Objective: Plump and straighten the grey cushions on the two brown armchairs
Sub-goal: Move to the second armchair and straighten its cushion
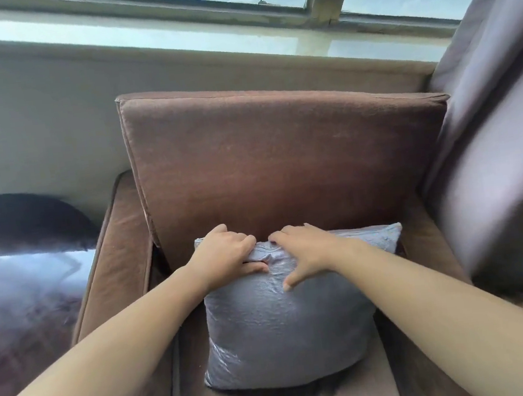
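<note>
A grey cushion [287, 330] stands upright on the seat of a brown armchair [282, 163], leaning toward its backrest. My left hand [227, 254] pinches the cushion's top edge near the left corner, thumb in front and fingers curled over the back. My right hand [307, 251] rests on the top edge just right of it, fingers over the back and thumb spread down the front face. The fabric bunches between both hands. Only this one armchair is in view.
The armchair's left armrest [115, 261] runs along a glossy dark floor [22, 303]. A dark round object [20, 223] sits at the far left by the wall. A grey curtain [499, 140] hangs close on the right. A window sill [204, 39] lies behind the chair.
</note>
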